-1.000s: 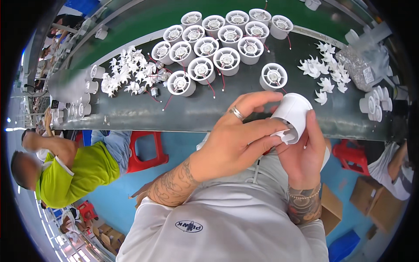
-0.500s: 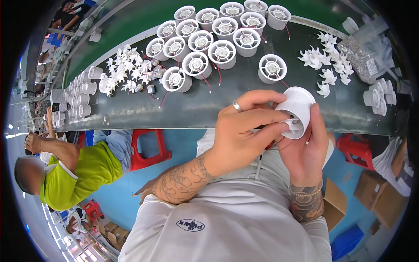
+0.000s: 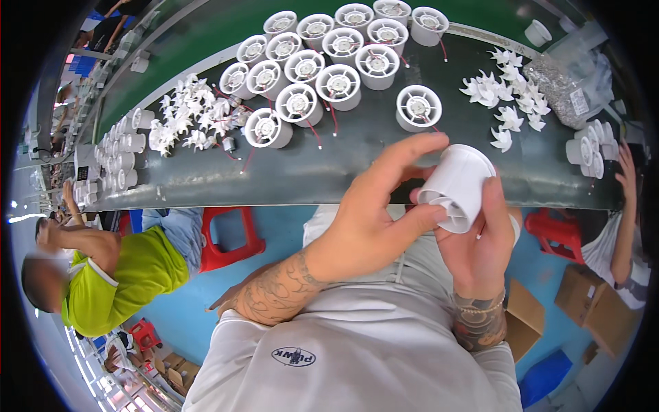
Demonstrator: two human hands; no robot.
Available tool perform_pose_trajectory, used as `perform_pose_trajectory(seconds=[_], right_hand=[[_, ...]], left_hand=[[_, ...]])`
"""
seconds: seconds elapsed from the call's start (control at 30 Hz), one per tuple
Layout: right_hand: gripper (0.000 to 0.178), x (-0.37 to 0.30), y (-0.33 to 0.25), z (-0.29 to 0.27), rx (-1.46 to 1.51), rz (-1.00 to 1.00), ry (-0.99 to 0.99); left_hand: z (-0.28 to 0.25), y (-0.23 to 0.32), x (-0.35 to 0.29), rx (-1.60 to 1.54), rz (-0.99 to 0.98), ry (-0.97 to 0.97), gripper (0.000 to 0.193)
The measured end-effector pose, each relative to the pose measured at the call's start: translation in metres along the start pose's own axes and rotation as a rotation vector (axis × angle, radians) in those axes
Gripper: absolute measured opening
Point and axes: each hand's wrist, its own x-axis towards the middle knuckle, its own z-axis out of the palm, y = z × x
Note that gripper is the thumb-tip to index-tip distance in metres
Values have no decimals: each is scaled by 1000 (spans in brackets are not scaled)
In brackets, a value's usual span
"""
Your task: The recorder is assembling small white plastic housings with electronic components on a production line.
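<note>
Above my lap, close to the bench edge, a white cup-shaped fan housing (image 3: 465,177) is tilted with its open end toward me. White impeller blades (image 3: 454,214) show inside the opening. My right hand (image 3: 475,250) grips the housing from the right and below, its thumb along the side. On the other side, my left hand (image 3: 374,209) presses its thumb at the rim beside the blades. Its index finger stretches over the top of the housing, and the other fingertips are partly hidden behind it. A lone upright housing (image 3: 419,108) stands on the bench just beyond my hands.
Several housings with red wires (image 3: 300,103) crowd the dark bench (image 3: 288,172). Loose white impellers lie in a left pile (image 3: 195,113) and a right group (image 3: 511,89). A bag of small metal parts (image 3: 556,93) sits at right. Co-workers sit on both sides, near red stools (image 3: 233,237).
The housing has turned and dropped slightly, showing more of its side. My left fingers have moved out of its opening, with the index finger lifted. A co-worker's hand has appeared at far right.
</note>
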Motion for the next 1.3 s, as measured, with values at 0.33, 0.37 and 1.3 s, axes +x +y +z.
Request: perform_pose_trajectory(seconds=[0.33,0.37,1.3], right_hand=[[28,-8,-2,-21,-32,-123,-152],[24,-5,-1,-27,1,-104,-180],[25,19,-116,-133,-1779,-985,455]], left_hand=[[-7,2,-1,195,-40,-155,46],[-6,-4,-2,213,-14,-95,45],[-32,-8,-12,561,38,-38,25]])
